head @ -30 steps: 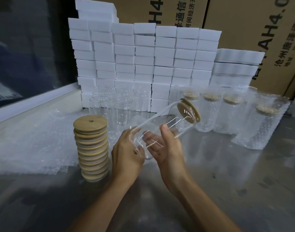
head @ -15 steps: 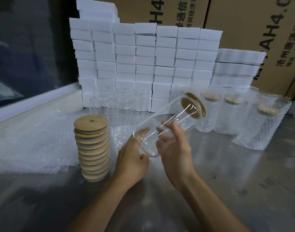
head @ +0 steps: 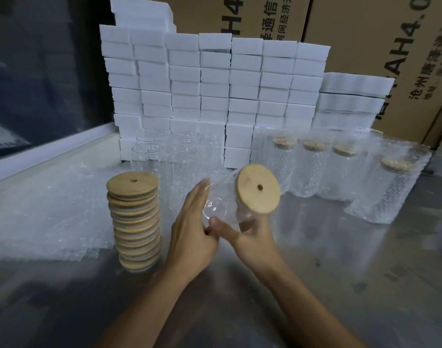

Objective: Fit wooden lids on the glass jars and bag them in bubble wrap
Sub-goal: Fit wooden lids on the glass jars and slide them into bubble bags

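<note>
While the lidded jar (head: 230, 204) hangs tilted between both hands, above the table (head: 340, 272): keep the base cupped, turn slowly, check the wooden lid (head: 258, 188) sits flush (glass slips easily). Left hand (head: 192, 229): fingers straight, flat against the base. Right hand (head: 252, 237): curled around the neck under the lid, gripping.

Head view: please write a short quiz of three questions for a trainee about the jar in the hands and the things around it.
1. True or false: the held jar already has a wooden lid.
2. Which hand grips the jar near the lid? A) left hand B) right hand
3. Fill in: the stack of spare lids stands to the ____ of the hands.

Key: 1 true; 2 B; 3 left.
</note>
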Available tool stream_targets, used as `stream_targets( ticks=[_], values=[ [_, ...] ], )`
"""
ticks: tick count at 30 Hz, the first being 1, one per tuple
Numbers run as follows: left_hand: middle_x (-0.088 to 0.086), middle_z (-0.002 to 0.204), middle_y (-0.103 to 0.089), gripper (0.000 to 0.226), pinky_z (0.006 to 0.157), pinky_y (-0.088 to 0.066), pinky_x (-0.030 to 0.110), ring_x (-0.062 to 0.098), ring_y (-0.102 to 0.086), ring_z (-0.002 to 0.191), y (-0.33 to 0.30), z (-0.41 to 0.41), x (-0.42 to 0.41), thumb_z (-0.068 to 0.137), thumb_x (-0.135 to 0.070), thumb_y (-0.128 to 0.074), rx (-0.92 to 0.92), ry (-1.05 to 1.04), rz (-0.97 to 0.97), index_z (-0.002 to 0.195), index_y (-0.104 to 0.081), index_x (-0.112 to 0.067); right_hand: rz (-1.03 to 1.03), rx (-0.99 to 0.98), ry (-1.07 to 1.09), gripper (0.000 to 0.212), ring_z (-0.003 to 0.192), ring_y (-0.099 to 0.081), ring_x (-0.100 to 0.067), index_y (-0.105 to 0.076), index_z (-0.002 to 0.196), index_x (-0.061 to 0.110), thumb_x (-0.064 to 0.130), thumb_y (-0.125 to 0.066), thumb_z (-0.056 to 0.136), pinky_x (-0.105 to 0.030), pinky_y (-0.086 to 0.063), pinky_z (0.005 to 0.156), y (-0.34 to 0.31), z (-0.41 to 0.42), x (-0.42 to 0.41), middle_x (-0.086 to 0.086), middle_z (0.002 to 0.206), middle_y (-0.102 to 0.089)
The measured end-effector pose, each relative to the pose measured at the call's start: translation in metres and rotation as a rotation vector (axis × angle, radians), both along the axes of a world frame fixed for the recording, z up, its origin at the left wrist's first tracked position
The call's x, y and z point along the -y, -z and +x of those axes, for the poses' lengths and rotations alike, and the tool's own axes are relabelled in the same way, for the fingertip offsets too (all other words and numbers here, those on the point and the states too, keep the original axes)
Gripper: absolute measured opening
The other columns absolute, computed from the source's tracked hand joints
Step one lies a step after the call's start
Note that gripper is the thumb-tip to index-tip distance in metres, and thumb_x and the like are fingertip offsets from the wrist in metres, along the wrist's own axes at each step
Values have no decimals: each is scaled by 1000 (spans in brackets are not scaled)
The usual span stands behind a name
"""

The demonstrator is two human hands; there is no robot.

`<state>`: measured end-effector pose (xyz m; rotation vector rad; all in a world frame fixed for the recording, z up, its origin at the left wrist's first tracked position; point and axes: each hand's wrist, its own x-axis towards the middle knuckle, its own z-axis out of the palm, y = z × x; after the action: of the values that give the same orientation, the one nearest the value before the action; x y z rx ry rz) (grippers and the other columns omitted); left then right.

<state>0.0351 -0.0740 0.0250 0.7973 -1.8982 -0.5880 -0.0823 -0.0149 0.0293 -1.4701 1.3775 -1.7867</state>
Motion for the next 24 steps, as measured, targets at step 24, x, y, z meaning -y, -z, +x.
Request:
stream_targets(
  ticks=[24],
  values=[
    [-22, 156, -26, 99, 96, -43, 18, 13, -49, 130, 8, -8, -7, 65, 15, -55, -37, 55, -118, 152, -29, -25, 242, 65, 58, 119, 111, -67, 0, -32, 155, 11, 43, -88, 56, -23, -54, 97, -12, -11, -5, 4, 135, -62]
  ],
)
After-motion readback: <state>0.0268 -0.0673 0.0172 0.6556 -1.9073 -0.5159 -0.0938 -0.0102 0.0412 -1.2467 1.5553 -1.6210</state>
